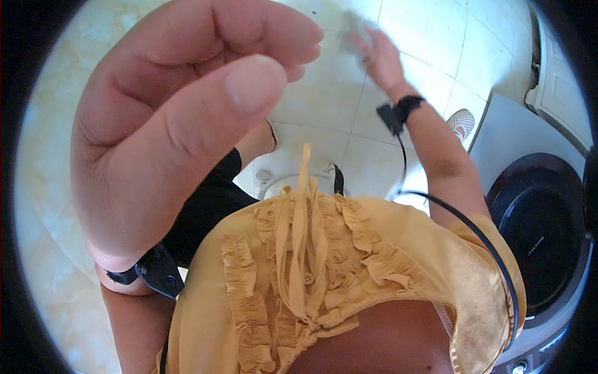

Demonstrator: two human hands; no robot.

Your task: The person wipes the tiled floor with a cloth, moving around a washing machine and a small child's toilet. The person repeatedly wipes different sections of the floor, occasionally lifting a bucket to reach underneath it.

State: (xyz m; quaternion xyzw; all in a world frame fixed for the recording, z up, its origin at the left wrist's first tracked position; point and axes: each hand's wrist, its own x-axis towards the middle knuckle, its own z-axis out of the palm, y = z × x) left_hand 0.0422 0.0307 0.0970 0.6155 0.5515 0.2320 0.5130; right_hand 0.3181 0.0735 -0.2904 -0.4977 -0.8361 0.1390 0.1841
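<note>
Very close up on the left is my left hand, its palm side showing. The fingers curl over loosely and the thumb stands apart from them, with nothing visible between. Farther out, over the tiled floor, my right hand is stretched forward and smeared by motion. A small greyish-white thing, too blurred to name, shows at its fingers. Each wrist wears a black strap; the right strap carries a small black box with a cable running back along the arm.
To the right stands a grey appliance with a large round black door or lid. A white panelled unit is beyond it. Pale tiles cover the floor. A light shoe and part of a white object show below.
</note>
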